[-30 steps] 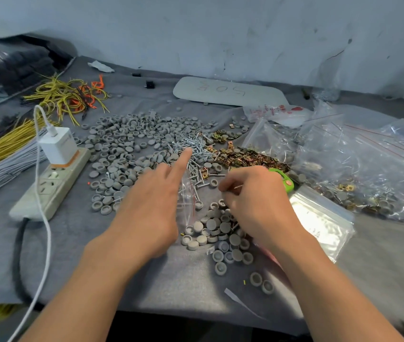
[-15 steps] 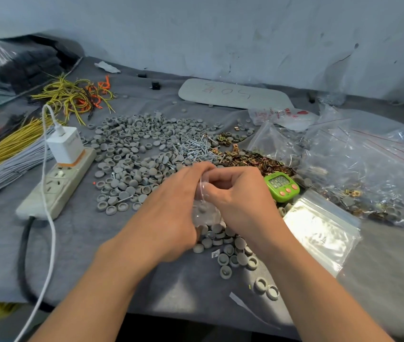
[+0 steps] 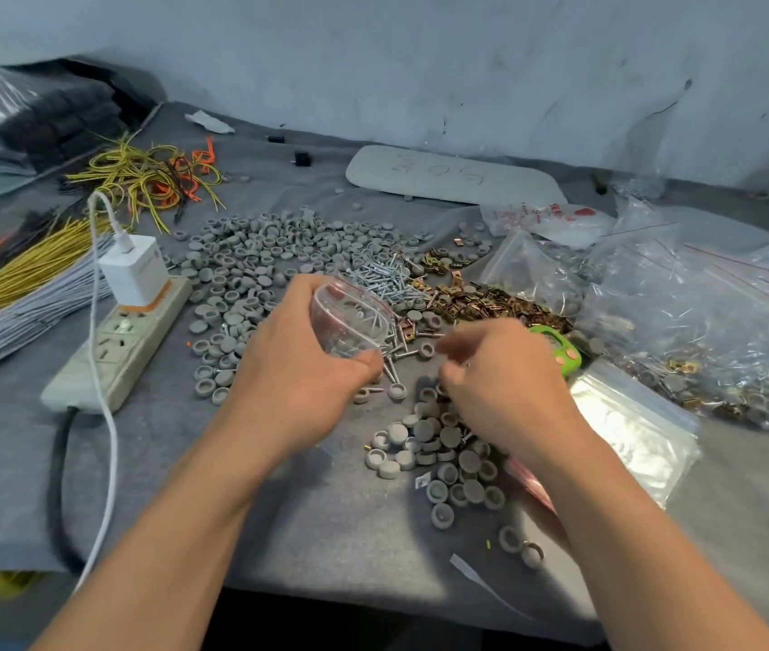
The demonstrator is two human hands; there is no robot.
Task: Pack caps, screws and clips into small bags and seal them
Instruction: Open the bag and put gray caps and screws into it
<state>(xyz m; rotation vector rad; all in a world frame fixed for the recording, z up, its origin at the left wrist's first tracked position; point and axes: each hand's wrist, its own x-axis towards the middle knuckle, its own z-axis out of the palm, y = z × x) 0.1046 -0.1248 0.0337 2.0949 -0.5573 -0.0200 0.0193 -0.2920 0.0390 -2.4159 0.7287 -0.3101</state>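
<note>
Left hand (image 3: 298, 364) is gripping small zip bag (image 3: 349, 321); right hand (image 3: 500, 382) is hovering over near gray caps (image 3: 434, 444), fingers curled, blurred, grip unclear.

Single head-worn wide-angle view, looking forward and down, close over a grey table (image 3: 161, 486); left hand (image 3: 298, 373) and right hand (image 3: 504, 387) at centre frame, wall (image 3: 420, 63) across the top.

A grey felt-covered table (image 3: 349, 533) spreads beneath the fingers (image 3: 291, 303); well beyond them rises a pale, scuffed wall (image 3: 420, 63), cracked off to their right; the light is soft.
</note>
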